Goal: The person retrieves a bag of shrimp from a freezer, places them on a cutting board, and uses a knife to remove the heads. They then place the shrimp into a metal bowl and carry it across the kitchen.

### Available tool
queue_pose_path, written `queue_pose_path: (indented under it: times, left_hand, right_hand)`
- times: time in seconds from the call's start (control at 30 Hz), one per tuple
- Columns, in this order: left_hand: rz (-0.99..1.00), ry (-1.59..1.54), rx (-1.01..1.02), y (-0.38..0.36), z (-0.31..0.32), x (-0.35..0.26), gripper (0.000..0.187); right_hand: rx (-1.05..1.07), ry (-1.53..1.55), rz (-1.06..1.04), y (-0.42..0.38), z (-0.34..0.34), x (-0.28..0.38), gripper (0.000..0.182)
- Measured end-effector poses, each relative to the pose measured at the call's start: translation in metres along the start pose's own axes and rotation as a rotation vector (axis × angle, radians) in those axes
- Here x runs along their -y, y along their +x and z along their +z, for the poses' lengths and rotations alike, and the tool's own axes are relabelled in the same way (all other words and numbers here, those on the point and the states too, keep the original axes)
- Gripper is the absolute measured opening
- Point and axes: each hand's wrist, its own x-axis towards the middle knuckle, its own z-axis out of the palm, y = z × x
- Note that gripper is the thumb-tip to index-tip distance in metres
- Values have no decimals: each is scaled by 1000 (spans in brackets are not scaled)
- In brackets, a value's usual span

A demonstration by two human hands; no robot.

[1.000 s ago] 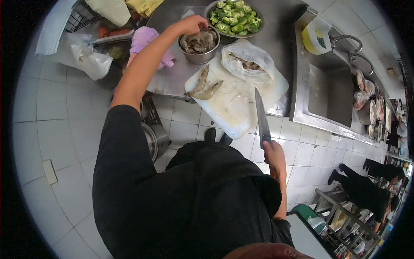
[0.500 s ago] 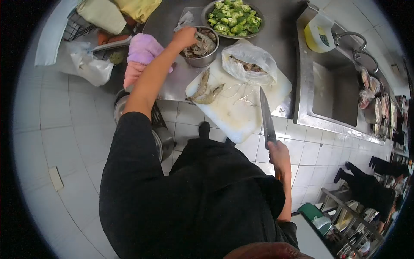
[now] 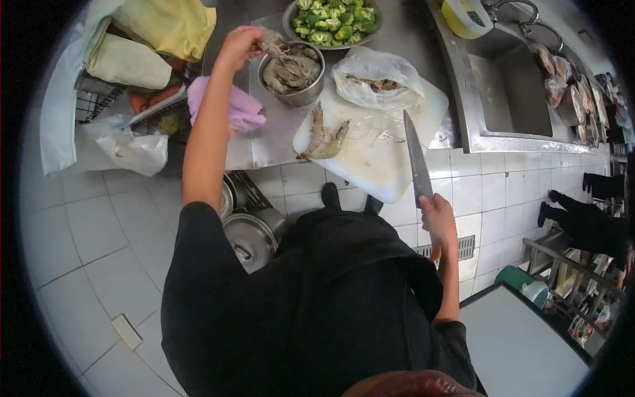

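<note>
My left hand [image 3: 239,47] is at the left rim of a metal bowl [image 3: 305,98], fingers pinched beside a crumpled clear plastic piece [image 3: 273,38]; I cannot tell what they hold. Raw shrimp [image 3: 291,71] fill the bowl. In my right hand [image 3: 438,218] is a large kitchen knife [image 3: 417,155], its blade pointing away from me over the right edge of a white cutting board [image 3: 360,169]. Two whole shrimp [image 3: 325,140] lie on the board's left side. Farther back on it rests a clear plastic bag [image 3: 380,66] with shrimp pieces inside. Thin strands are scattered in front of the bag.
Behind the board stands a bowl of broccoli [image 3: 334,23]. A steel sink [image 3: 506,99] is to the right, with a yellowish container [image 3: 466,16] beside it. A pink-purple towel [image 3: 228,106] lies left. Below the counter sits a lidded pot [image 3: 250,241]. People in dark clothes [image 3: 589,221] stand far right.
My left hand has come out of the shrimp bowl and moved left to its rim. The knife stays in my right hand. The view has shifted.
</note>
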Motion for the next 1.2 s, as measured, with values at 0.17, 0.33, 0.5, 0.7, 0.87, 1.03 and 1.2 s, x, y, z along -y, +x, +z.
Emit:
queue_pose_path:
  times: [0.17,0.33,0.5,0.7,0.87,1.03,1.2]
  left_hand:
    - [93,-312,210,-68,17,-46,51]
    - [186,-483,290,-126,87,-89,45]
    - [159,-690,349,-170,180,-97,42]
    - [-13,-772,239,-196,235,-35,43]
    - [-109,-706,107,-213,251,19,42]
    - [-299,-573,10,-257,273,113,41]
    - [-284,-367,-58,-284,263,165,38]
  right_hand:
    - [26,-59,-109,6,-6,5,31]
    - [18,-96,-198,27,-32,-3,25]
    - [-8,-14,-271,34,-69,-1,23]
    - [-45,11,-222,23,-104,-19,24]
    - [-104,-162,-346,26,-110,-57,20]
    - [-77,-451,-472,-2,-101,-65,15]
    - [-66,-578,-611,-12,-85,-73,13]
